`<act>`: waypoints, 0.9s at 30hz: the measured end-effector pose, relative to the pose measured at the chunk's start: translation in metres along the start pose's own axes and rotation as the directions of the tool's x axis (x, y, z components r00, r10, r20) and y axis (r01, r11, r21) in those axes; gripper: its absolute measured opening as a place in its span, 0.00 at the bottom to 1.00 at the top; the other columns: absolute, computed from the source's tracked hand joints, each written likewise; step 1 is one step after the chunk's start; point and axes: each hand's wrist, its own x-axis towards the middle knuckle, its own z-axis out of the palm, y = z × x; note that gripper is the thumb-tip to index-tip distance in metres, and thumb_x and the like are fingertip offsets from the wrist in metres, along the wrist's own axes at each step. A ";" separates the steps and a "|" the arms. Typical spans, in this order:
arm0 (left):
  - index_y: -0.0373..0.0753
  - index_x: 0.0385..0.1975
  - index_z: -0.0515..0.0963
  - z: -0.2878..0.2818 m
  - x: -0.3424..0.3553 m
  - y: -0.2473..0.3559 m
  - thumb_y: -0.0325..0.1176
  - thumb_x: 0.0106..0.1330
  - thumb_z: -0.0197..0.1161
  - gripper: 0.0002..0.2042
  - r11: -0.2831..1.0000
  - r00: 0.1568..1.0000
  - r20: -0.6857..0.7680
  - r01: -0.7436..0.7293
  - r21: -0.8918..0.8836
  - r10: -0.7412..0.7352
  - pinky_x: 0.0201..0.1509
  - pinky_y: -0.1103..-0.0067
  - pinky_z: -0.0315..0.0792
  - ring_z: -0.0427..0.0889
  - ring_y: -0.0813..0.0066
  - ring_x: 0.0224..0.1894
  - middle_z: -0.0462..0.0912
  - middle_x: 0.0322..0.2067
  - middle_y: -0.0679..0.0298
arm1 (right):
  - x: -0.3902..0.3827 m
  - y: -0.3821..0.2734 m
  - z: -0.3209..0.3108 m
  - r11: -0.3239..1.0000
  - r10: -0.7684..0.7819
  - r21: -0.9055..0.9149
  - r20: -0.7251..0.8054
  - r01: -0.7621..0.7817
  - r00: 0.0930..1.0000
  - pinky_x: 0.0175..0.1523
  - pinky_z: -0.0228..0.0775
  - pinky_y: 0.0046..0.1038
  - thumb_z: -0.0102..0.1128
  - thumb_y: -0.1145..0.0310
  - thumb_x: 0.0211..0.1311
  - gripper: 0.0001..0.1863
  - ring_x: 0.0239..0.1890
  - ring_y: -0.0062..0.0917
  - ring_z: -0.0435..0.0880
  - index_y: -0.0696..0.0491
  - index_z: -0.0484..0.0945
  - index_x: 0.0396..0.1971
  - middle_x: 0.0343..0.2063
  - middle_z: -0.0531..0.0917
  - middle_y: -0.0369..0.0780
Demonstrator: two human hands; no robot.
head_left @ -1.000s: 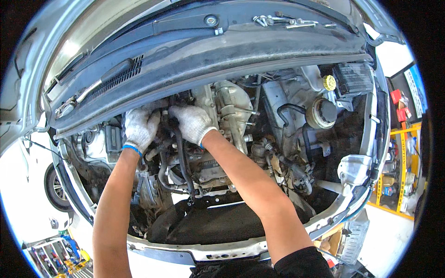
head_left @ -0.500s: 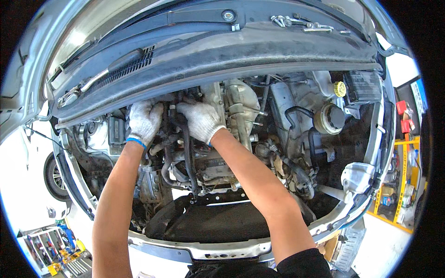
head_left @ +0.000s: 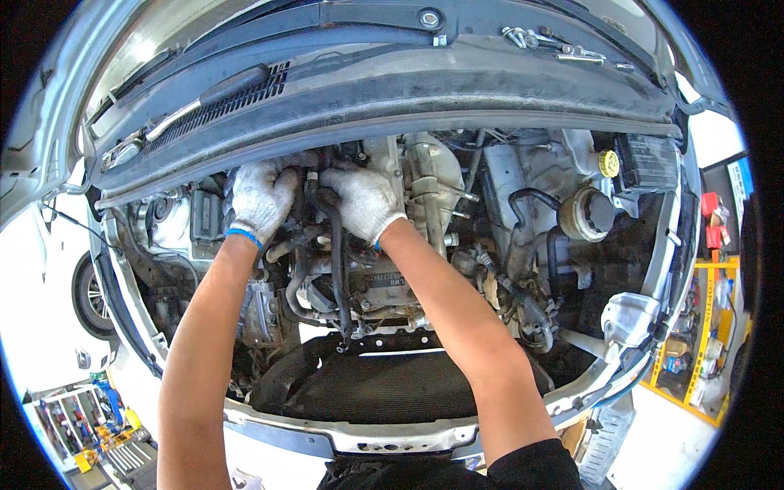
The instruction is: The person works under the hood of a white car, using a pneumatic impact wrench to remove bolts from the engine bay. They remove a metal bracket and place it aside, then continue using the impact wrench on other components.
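Observation:
Both of my hands wear white knit gloves and reach into the back of an open engine bay, under the cowl edge. My left hand [head_left: 260,201] is bent over dark parts left of a black hose [head_left: 337,269], its thumb toward the hose. My right hand [head_left: 363,204] comes in from the other side, fingers curled inward beside the hose's upper end. Their fingertips are hidden among the parts, so what they grip does not show. The metal engine block [head_left: 388,282] lies below and between my forearms.
On the cowl lie a ratchet wrench [head_left: 175,121] at left and several bolts and sockets [head_left: 563,47] at right. A fluid reservoir with a black cap [head_left: 590,214] and a yellow cap [head_left: 608,163] stand to the right. The radiator [head_left: 384,388] spans the front.
The view has shifted a little, so the engine bay sits slightly further right in the picture. Both hands stay at the same spot beside the black hose, with hardly any change in grip.

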 end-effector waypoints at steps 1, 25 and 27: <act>0.36 0.35 0.86 0.001 0.000 -0.005 0.38 0.61 0.64 0.12 0.997 0.999 0.038 0.025 0.079 -0.028 0.50 0.56 0.75 0.83 0.41 0.45 0.86 0.37 0.45 | 0.001 0.000 0.003 1.000 -0.012 -0.021 0.001 0.012 1.000 0.52 0.80 0.44 0.63 0.65 0.59 0.19 0.46 0.47 0.87 0.43 0.85 0.52 0.43 0.88 0.47; 0.33 0.44 0.84 0.019 -0.006 -0.062 0.42 0.64 0.70 0.18 0.969 0.973 0.083 0.205 0.135 -0.217 0.57 0.61 0.75 0.84 0.49 0.48 0.87 0.44 0.48 | -0.303 -0.016 -0.210 0.766 0.290 -0.204 -0.737 -0.610 0.610 0.62 0.70 0.44 0.74 0.71 0.55 0.29 0.54 0.46 0.79 0.56 0.78 0.59 0.51 0.81 0.50; 0.35 0.46 0.84 0.014 0.000 -0.032 0.39 0.65 0.70 0.16 0.984 0.973 0.143 0.179 0.013 -0.179 0.58 0.63 0.75 0.84 0.51 0.49 0.87 0.47 0.49 | -0.368 -0.003 -0.240 0.475 0.311 -0.367 -0.780 -0.800 0.543 0.66 0.67 0.48 0.74 0.67 0.56 0.33 0.59 0.50 0.75 0.56 0.73 0.63 0.57 0.77 0.53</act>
